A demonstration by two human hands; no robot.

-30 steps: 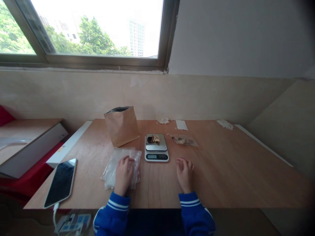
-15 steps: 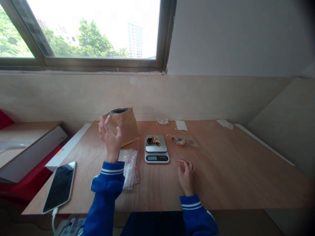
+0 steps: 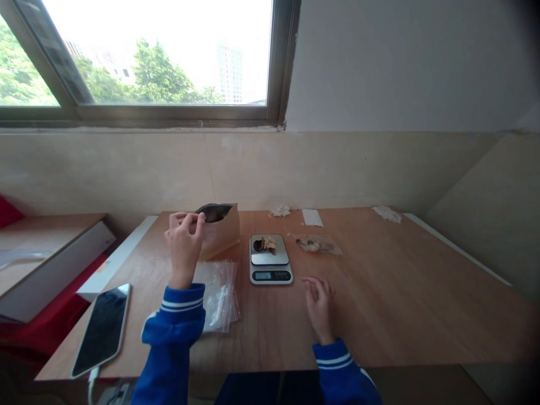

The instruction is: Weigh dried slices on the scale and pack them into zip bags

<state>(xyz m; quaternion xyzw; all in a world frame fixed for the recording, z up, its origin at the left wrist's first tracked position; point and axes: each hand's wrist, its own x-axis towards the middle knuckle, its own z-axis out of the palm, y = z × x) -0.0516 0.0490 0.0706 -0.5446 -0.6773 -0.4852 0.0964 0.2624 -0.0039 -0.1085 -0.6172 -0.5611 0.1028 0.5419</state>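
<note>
My left hand (image 3: 184, 239) is raised at the left rim of a brown paper bag (image 3: 221, 233), its fingers bent and the thumb drawn in against them; what they pinch, if anything, is hidden. The bag's dark mouth gapes upward. On the tabletop my right hand (image 3: 319, 301) rests with loosely curled fingers apart and nothing in them. Between the hands stands a small kitchen scale (image 3: 270, 275) with a lit display. Dried pieces (image 3: 265, 244), pale tan and one dark, lie on its steel plate. Clear zip bags (image 3: 217, 298) are stacked beside the left wrist.
Right of the scale lies a clear packet (image 3: 316, 244) with dried bits inside. A white slip (image 3: 312, 217) and crumpled pale scraps (image 3: 280, 211) are near the wall, with another scrap (image 3: 387, 214) farther right. A phone (image 3: 103, 329) on a cable lies at the left edge.
My left hand has gone from spread fingers to fingers drawn together, near the bag's rim. The bag's top sits lower and its mouth shows more. My right hand stays nearly still.
</note>
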